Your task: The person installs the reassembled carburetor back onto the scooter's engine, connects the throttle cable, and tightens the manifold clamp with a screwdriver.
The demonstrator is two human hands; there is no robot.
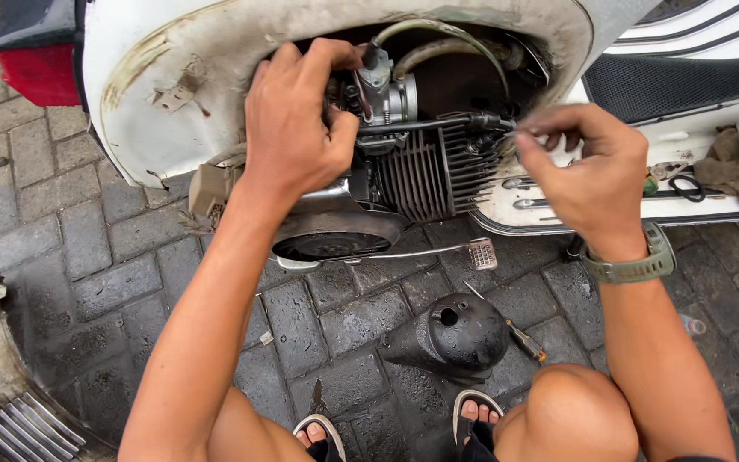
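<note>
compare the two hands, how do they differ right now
The left hand is wrapped over the carburettor inside the scooter's open engine bay, fingers curled around it; the right hand pinches something thin at the cylinder fins, too small to identify. The right wrist wears a green watch; the left wrist is bare. Both are bare and grimy.
</note>
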